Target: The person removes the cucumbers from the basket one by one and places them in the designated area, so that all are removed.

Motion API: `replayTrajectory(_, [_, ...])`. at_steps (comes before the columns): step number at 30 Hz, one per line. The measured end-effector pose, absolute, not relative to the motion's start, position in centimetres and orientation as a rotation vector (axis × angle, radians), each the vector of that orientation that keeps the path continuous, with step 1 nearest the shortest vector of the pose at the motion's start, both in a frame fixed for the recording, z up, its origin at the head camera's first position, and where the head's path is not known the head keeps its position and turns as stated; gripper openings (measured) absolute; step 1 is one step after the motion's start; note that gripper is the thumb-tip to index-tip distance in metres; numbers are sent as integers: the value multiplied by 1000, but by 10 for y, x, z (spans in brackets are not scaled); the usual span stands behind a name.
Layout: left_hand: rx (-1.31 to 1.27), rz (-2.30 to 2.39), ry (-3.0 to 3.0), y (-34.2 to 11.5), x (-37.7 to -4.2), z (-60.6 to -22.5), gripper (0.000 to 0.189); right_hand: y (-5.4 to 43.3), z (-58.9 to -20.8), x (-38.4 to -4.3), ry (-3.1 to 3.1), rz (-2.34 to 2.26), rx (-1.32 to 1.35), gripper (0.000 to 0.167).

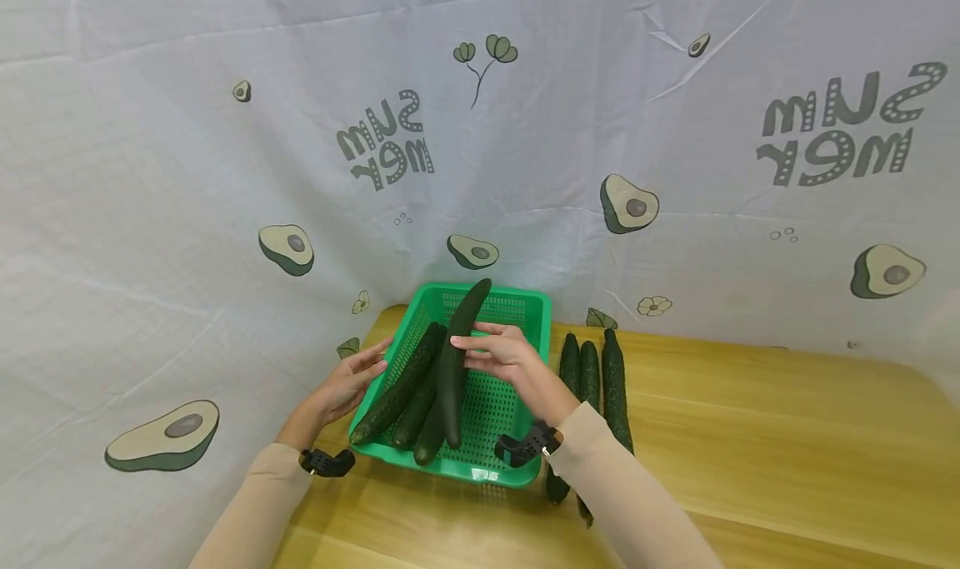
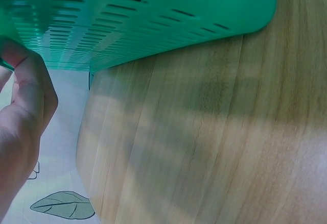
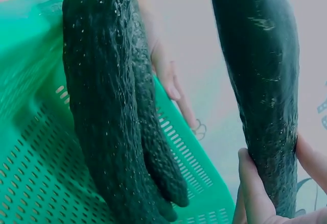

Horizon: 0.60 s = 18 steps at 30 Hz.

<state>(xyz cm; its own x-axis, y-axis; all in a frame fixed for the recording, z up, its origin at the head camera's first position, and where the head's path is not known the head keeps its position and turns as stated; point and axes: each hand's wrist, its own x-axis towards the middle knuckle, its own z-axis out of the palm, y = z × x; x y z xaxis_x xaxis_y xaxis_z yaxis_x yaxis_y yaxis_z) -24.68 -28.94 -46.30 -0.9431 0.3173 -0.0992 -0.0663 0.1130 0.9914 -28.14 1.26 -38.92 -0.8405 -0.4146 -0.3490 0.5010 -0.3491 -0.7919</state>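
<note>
Over the green basket [image 1: 487,469], my right hand [image 1: 502,352] grips a long dark cucumber [image 1: 453,369] around its middle, thumb on one side and fingers on the other. In the right wrist view that cucumber [image 3: 265,71] stands apart from those lying in the basket. Several cucumbers [image 1: 401,390] rest side by side along the basket's left part. My left hand [image 1: 348,386] holds the basket's left rim. The left wrist view shows its curled fingers [image 2: 33,81] at the rim beside the slotted basket wall [image 2: 138,17].
To the right of the basket, 3 more cucumbers [image 1: 613,386] lie lengthwise on the wooden table [image 1: 765,436], partly behind my right forearm. A white curtain [image 1: 540,152] printed with avocados hangs at the back and left, close to the basket.
</note>
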Motion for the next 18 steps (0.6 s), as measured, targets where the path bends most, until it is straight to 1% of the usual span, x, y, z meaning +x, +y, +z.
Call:
replayTrajectory(8, [247,1909,2110,-288,-247,-463,60,30,-388,-276,1355,-2223,85,68])
replayTrajectory(14, [242,1911,2109,-290,-247,-463,61,43,-387,-270,1436,-2179,1,67])
replayTrajectory(18, [260,1916,2093,-290,-248,-464,61,51,-386,-270,1390,-2201,7,67])
